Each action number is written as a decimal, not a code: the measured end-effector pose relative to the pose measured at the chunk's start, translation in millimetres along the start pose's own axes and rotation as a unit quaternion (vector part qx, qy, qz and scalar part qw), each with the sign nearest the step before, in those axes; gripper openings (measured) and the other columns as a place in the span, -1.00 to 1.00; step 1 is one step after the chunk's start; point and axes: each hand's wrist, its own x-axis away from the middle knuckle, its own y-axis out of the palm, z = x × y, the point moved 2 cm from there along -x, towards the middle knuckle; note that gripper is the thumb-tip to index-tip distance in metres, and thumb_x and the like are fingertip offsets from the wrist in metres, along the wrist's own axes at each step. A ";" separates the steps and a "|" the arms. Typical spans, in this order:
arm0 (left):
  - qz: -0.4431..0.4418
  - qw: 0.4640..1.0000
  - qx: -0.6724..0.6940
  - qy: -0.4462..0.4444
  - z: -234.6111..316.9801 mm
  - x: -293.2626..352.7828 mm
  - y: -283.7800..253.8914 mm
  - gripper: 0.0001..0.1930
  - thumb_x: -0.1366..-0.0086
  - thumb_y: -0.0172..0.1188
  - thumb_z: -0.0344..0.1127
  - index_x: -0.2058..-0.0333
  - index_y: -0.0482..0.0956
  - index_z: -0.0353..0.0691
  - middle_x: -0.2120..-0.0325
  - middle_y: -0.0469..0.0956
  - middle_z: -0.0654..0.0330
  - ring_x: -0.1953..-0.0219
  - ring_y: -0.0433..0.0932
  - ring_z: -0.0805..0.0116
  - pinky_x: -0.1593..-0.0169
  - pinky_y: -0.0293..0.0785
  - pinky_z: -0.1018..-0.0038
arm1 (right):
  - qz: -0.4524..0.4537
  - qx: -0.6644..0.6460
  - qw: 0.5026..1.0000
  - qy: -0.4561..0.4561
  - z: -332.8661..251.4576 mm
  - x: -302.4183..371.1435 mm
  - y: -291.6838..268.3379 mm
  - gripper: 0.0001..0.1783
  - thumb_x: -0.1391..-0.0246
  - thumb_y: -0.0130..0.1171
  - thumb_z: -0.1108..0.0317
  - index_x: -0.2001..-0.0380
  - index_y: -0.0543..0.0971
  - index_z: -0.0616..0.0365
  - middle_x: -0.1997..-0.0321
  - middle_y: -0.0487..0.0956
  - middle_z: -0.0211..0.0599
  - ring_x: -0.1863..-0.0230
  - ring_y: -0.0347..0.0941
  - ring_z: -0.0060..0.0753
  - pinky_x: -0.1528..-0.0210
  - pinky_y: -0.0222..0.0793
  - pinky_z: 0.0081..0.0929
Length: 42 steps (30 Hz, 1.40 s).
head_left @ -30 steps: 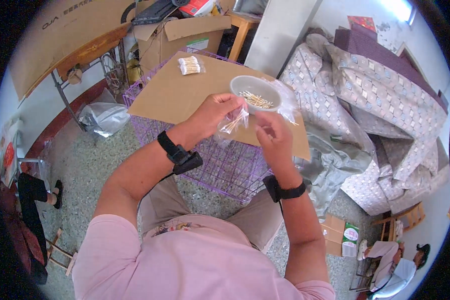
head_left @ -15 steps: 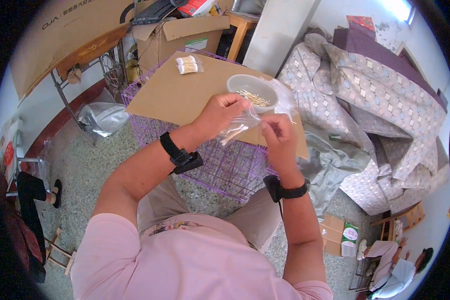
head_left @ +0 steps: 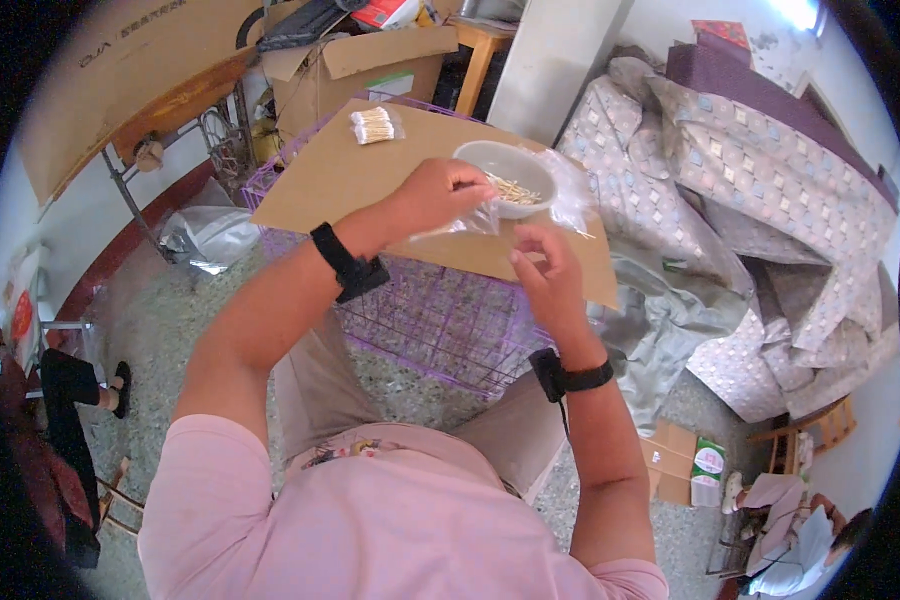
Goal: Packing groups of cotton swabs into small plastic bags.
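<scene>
My left hand [head_left: 442,192] pinches the top of a clear plastic bag [head_left: 478,220], which hangs tilted beneath it over the cardboard sheet [head_left: 315,190]. What lies inside the bag is blurred. To the right of the bag, apart from it, my right hand [head_left: 550,268] has thumb and forefinger apart with nothing visible between them. Just beyond both hands stands a pale bowl [head_left: 485,157] of loose cotton swabs [head_left: 515,190]. Clear plastic bags [head_left: 572,190] lie against the bowl's right side. At the far left of the sheet is a packed bag of cotton swabs [head_left: 374,125].
The sheet rests on a purple wire cage [head_left: 425,325] in front of my knees. A large cardboard box [head_left: 370,75] stands behind it. Patterned cloth [head_left: 760,180] covers something bulky to the right. People sit at lower left [head_left: 70,430] and lower right [head_left: 785,520].
My right hand has let go of the bag and moved slightly down and left. My left hand has risen, swinging the bag left and toward the sheet.
</scene>
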 end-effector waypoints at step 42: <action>0.106 0.980 0.000 -0.166 -94.8 17.5 30.9 -0.81 -0.26 0.11 -0.35 0.23 0.57 -0.32 0.45 0.59 0.17 0.40 0.51 0.48 0.27 0.45 0.50 | -0.136 0.280 0.949 -0.045 97.1 -139.0 8.7 -0.81 -0.01 0.14 0.29 0.34 0.57 0.16 0.26 0.55 0.00 0.18 0.49 0.04 0.11 0.40 -0.16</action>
